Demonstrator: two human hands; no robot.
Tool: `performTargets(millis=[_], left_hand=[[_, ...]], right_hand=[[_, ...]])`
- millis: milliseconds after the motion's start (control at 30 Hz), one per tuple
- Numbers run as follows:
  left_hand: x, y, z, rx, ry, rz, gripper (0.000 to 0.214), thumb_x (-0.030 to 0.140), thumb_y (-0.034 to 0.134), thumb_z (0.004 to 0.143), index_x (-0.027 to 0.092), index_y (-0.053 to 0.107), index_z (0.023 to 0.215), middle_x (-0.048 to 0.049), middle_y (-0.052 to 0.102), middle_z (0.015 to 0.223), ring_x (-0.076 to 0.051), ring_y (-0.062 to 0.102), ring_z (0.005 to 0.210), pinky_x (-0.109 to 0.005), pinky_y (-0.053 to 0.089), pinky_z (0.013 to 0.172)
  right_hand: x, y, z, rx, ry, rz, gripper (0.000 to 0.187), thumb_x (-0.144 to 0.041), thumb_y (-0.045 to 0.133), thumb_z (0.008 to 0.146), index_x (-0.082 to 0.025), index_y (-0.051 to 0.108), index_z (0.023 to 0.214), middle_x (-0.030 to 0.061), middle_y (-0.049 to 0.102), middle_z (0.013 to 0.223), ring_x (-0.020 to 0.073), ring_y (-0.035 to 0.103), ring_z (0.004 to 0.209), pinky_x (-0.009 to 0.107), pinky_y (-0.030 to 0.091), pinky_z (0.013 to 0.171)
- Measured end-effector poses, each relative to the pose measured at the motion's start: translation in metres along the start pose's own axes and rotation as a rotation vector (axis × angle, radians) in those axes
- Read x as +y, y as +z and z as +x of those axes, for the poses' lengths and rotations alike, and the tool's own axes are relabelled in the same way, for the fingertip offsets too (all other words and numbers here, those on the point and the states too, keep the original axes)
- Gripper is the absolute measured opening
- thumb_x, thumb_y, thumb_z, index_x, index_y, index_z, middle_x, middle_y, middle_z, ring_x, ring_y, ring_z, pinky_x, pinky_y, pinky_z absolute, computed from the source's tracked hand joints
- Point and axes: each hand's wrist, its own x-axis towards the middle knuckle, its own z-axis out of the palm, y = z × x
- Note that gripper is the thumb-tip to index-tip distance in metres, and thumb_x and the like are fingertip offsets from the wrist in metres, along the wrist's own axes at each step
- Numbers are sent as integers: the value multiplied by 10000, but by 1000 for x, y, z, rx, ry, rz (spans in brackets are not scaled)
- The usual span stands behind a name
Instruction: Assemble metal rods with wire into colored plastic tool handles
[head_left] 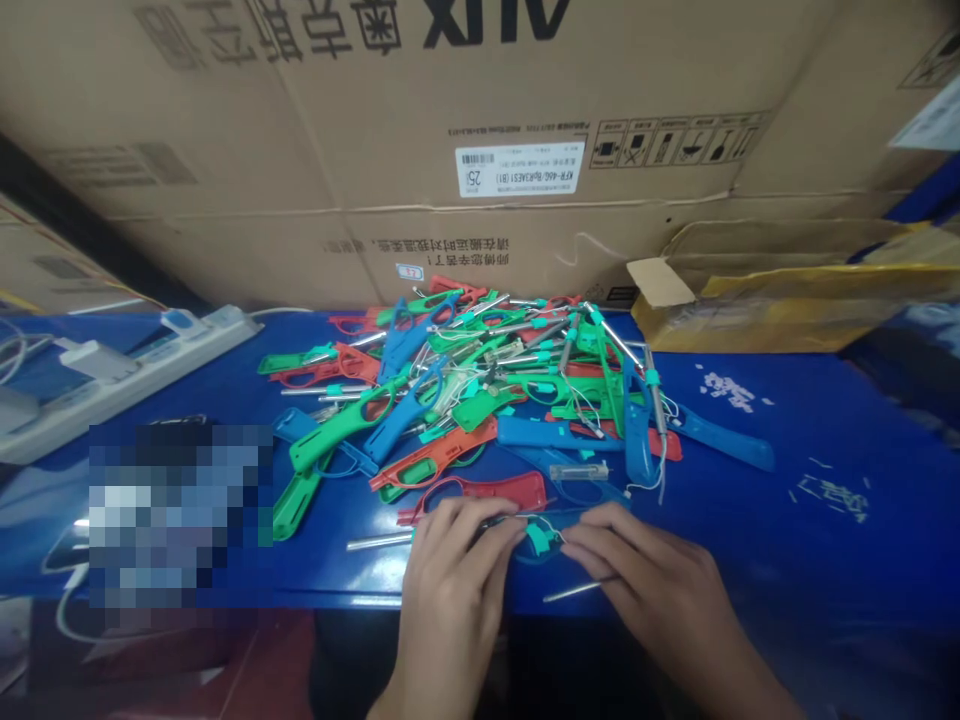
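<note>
My left hand [454, 570] and my right hand [645, 575] rest at the near edge of a blue table [787, 560], fingertips almost meeting. Between them lies a blue plastic handle shell [551, 540] with a small teal part [538, 538] and thin white wires on it. The left fingers curl down onto its left end and the right fingers press on its right end. A thin metal rod [571, 591] lies under the right hand. Just beyond lies a red handle shell [480, 493].
A heap of green, red and blue handle shells [480, 400] with metal rods and wires fills the table's middle. A white power strip [127, 370] lies far left. Cardboard boxes [480, 150] wall the back. A blurred-out patch [180, 515] sits near left.
</note>
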Motion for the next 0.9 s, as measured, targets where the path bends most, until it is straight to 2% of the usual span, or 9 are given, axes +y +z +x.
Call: performTargets(millis=[100,233,500,633,900], left_hand=[[-3,-3,8,-53,16,21,185,75,626,996,232,698,1060,-19,745,1109,-217,618,950,-392,446,803],[-4,-5,18,-58,27,20,127,89,681,961,208,681,919,-4,756,1006,-216,618,866,-380,429,748],[-5,-5,24,-47,82,13,116,95,672,969,201,694,929,-4,762,982,-213,629,851,-370,440,752],[-7,-5,25,-63,120,38,124,96,638,988,195,694,939,-11,758,986,-215,633,852,-371,450,749],[-8,-3,22,-11,108,29,99,98,655,986,188,673,947,-13,773,990,-203,652,861,-351,452,749]], right_hand=[[2,0,-1,-21,1,12,248,-324,452,1103,-281,686,1032,-44,734,922,99,705,690,231,500,647],[3,0,-1,-69,22,62,192,-302,477,1089,-277,668,1073,-23,723,959,116,713,746,246,522,687],[6,0,0,-90,64,158,163,-269,489,1082,-250,648,1046,-5,718,968,119,714,785,248,547,716],[6,-1,-1,-98,59,141,207,-277,465,1089,-254,661,1028,1,710,973,117,708,759,249,542,696],[6,1,0,-99,54,104,204,-290,468,1088,-257,657,1018,-4,716,980,116,717,765,240,545,699]])
